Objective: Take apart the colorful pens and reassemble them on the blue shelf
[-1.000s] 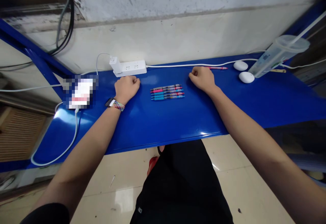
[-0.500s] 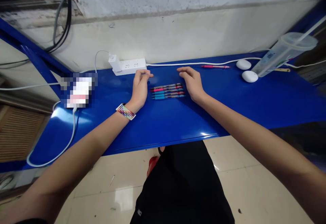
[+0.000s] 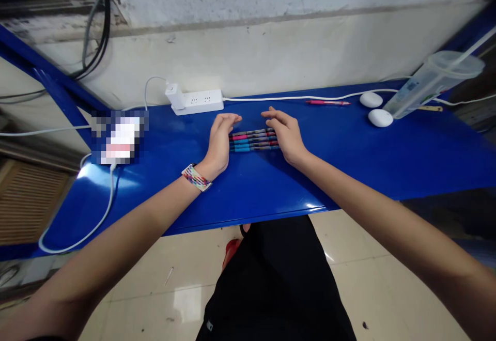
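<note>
Several pens (image 3: 253, 140) lie side by side in a tight row on the blue tabletop (image 3: 263, 186), some with blue grips, one with a pink grip. At their left ends my left hand (image 3: 222, 142) stands on edge, palm turned inward and fingers extended, a patterned band on its wrist. My right hand (image 3: 287, 134) faces it at the other ends, palm inward, fingers stretched and slightly curved. Both palms cover or meet the pen tips; exact contact is hidden. Neither hand is wrapped round a pen.
A pink pen (image 3: 328, 103) lies apart near the wall. A white power strip (image 3: 201, 101) with a plugged-in charger sits at the back left. To the right are two white rounded objects (image 3: 380, 118) and a leaning clear plastic cup (image 3: 420, 85). A blurred-out device (image 3: 120, 137) with cables is at left.
My left hand has moved right, up to the pens' left ends. My right hand has shifted slightly left, covering their right ends. The row of pens stays in about the same place.
</note>
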`<action>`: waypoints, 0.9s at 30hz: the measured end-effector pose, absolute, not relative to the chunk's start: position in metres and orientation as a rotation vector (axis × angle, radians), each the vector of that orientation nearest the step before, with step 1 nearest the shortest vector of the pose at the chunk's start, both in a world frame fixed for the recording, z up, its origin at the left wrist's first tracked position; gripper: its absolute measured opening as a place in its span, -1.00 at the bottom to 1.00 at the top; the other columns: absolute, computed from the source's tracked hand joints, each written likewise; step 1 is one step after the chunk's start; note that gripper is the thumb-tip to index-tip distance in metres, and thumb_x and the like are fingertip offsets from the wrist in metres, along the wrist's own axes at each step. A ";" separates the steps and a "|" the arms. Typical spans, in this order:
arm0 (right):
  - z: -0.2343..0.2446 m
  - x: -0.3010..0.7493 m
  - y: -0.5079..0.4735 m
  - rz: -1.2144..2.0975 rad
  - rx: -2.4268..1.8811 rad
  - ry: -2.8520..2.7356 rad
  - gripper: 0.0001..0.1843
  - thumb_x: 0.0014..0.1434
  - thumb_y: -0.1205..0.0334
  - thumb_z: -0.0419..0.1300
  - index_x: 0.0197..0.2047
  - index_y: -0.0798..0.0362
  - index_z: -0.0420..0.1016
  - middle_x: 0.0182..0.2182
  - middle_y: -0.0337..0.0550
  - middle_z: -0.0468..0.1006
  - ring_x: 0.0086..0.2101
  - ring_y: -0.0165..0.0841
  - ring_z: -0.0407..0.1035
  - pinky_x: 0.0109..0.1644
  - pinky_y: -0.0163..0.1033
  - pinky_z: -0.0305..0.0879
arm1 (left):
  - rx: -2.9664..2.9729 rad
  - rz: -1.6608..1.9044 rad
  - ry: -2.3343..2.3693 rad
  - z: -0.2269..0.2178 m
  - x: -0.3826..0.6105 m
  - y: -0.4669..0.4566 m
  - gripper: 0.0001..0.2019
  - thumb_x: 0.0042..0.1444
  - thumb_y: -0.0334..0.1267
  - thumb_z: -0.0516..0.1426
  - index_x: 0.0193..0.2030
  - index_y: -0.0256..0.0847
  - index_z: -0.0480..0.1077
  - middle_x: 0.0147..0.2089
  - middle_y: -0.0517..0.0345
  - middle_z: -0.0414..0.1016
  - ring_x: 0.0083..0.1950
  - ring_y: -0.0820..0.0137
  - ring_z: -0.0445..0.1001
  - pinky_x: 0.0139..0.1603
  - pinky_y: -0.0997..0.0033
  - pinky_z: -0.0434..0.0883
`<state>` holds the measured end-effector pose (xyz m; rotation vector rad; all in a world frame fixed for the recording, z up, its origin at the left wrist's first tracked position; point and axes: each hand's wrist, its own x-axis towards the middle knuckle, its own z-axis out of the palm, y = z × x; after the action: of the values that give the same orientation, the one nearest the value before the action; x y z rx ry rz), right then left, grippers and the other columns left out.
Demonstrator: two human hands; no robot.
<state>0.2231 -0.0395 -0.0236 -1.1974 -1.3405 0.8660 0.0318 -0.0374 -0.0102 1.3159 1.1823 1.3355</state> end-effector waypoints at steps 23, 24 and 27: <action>-0.026 0.227 -0.058 0.754 -1.208 -1.453 -0.63 0.22 0.34 0.20 -0.01 -0.07 0.76 0.34 -0.07 0.68 0.47 0.02 0.42 0.59 0.20 0.27 | 1.704 1.260 1.183 -0.014 0.024 -0.046 -0.79 0.45 -0.33 0.12 -0.14 -0.08 0.60 -0.02 0.08 0.70 0.14 0.18 0.60 0.35 0.13 0.44; -0.027 0.226 -0.057 0.760 -1.201 -1.450 -0.62 0.22 0.35 0.18 -0.01 -0.05 0.77 0.33 -0.06 0.68 0.46 0.01 0.42 0.59 0.20 0.28 | 1.709 1.259 1.177 -0.015 0.026 -0.046 -0.76 0.45 -0.36 0.10 -0.14 -0.08 0.61 -0.02 0.08 0.70 0.14 0.19 0.61 0.34 0.14 0.44; -0.027 0.224 -0.056 0.785 -1.164 -1.437 -0.62 0.20 0.37 0.17 -0.04 -0.03 0.77 0.31 -0.05 0.70 0.44 0.00 0.45 0.59 0.20 0.26 | 1.657 1.285 1.150 -0.016 0.033 -0.047 -0.75 0.41 -0.41 0.10 -0.18 -0.09 0.61 -0.02 0.09 0.72 0.10 0.22 0.62 0.30 0.15 0.46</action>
<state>0.2239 -0.0555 -0.0273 -1.1640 -1.4367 0.7850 0.0329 -0.0468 -0.0156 1.6574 1.1500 1.2847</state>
